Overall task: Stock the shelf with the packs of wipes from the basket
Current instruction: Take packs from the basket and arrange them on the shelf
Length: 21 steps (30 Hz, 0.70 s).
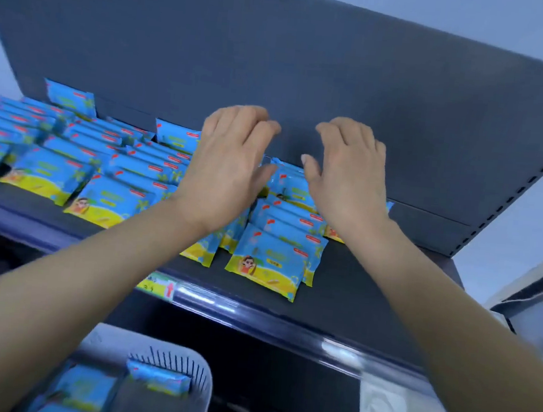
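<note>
Blue and yellow packs of wipes stand in several rows on the dark shelf. My left hand and my right hand are both raised over the rightmost rows, fingers loosely bent, palms down, holding nothing. They hover just above the back packs of those rows. Below, at the bottom left, a grey slotted basket holds more packs of wipes.
The shelf's dark back panel rises behind the packs, with a perforated upright at the right. A price label sits on the front rail. Bare shelf lies to the right of the last row. A lower dark shelf lies beneath.
</note>
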Each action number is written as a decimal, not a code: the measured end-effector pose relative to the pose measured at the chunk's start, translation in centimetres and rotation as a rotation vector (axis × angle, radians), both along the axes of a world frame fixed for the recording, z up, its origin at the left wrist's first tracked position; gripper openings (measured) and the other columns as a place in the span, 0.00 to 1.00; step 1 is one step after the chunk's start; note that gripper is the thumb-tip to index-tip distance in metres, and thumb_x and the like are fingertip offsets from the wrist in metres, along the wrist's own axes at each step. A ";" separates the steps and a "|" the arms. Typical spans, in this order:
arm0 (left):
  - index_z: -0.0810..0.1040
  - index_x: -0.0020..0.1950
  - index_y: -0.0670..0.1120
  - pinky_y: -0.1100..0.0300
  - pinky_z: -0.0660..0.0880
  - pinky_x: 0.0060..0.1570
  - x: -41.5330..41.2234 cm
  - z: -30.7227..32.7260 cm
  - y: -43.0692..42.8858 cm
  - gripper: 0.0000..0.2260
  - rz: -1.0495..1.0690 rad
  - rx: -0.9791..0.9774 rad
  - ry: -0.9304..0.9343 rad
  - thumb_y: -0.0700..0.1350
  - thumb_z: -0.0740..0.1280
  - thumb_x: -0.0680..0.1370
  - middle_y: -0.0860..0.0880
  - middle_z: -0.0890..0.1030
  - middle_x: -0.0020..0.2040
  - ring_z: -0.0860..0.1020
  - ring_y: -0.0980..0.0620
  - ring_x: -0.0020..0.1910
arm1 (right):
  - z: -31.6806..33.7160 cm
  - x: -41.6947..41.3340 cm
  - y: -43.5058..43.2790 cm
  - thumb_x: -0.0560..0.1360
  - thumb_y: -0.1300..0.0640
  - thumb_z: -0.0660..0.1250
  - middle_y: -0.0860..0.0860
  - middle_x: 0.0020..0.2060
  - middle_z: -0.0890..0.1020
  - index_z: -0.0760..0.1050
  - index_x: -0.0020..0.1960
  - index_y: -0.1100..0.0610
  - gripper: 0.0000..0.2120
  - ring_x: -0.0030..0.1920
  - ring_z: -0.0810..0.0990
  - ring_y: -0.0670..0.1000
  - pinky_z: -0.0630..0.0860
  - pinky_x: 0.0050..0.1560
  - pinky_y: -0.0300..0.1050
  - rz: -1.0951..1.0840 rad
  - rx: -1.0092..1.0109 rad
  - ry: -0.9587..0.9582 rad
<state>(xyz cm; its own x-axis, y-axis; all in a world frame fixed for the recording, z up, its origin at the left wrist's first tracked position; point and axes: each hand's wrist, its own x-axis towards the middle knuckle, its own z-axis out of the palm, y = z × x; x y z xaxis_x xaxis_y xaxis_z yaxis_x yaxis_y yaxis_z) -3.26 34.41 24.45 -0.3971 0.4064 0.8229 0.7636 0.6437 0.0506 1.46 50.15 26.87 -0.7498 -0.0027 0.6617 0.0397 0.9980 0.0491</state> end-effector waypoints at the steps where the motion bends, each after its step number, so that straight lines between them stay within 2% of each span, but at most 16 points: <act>1: 0.74 0.56 0.38 0.53 0.62 0.56 0.7 0.2 -1.8 0.18 0.007 0.002 0.008 0.41 0.70 0.69 0.39 0.76 0.54 0.67 0.45 0.54 | 0.0 0.4 -1.7 0.71 0.56 0.68 0.57 0.56 0.78 0.75 0.57 0.62 0.17 0.58 0.75 0.61 0.69 0.54 0.54 0.016 0.007 0.040; 3: 0.75 0.57 0.38 0.52 0.63 0.56 2.1 0.5 -5.4 0.17 0.022 0.000 0.021 0.41 0.70 0.69 0.39 0.76 0.55 0.68 0.44 0.55 | 0.1 1.3 -5.2 0.69 0.56 0.68 0.58 0.54 0.79 0.76 0.56 0.62 0.17 0.55 0.77 0.62 0.70 0.52 0.53 0.043 0.010 0.088; 10: 0.75 0.57 0.39 0.52 0.63 0.56 6.9 0.4 -17.4 0.16 0.086 0.035 0.016 0.44 0.68 0.72 0.39 0.76 0.56 0.70 0.44 0.55 | -0.9 4.7 -17.4 0.71 0.54 0.64 0.57 0.57 0.77 0.75 0.58 0.60 0.17 0.58 0.74 0.61 0.67 0.54 0.52 0.202 -0.021 0.080; 16: 0.74 0.56 0.39 0.51 0.65 0.52 9.9 -6.0 -24.8 0.16 0.087 -0.081 -0.119 0.45 0.68 0.70 0.39 0.77 0.54 0.70 0.43 0.53 | -7.9 6.9 -24.2 0.70 0.55 0.66 0.57 0.54 0.78 0.76 0.55 0.61 0.16 0.55 0.76 0.60 0.64 0.53 0.51 0.278 -0.047 -0.072; 19: 0.73 0.55 0.40 0.50 0.65 0.51 10.5 -11.1 -27.5 0.18 0.127 -0.221 -0.255 0.44 0.69 0.68 0.39 0.77 0.53 0.73 0.40 0.50 | -13.8 7.7 -25.9 0.71 0.55 0.66 0.57 0.53 0.78 0.76 0.54 0.61 0.14 0.55 0.75 0.60 0.63 0.54 0.50 0.285 -0.036 -0.261; 21: 0.75 0.54 0.40 0.52 0.62 0.52 10.5 -14.2 -28.7 0.18 0.142 -0.319 -0.364 0.44 0.71 0.66 0.40 0.77 0.51 0.75 0.39 0.50 | -17.8 8.1 -26.5 0.71 0.57 0.66 0.57 0.50 0.78 0.77 0.53 0.61 0.12 0.53 0.76 0.61 0.67 0.52 0.52 0.268 -0.039 -0.392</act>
<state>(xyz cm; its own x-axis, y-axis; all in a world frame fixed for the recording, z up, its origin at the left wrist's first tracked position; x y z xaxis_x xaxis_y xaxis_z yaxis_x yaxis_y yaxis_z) 7.24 5.66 10.23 -0.7051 0.5359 0.4644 0.6365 0.7670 0.0813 9.53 23.67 9.05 -0.9194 -0.2105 0.3323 -0.2331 0.9720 -0.0292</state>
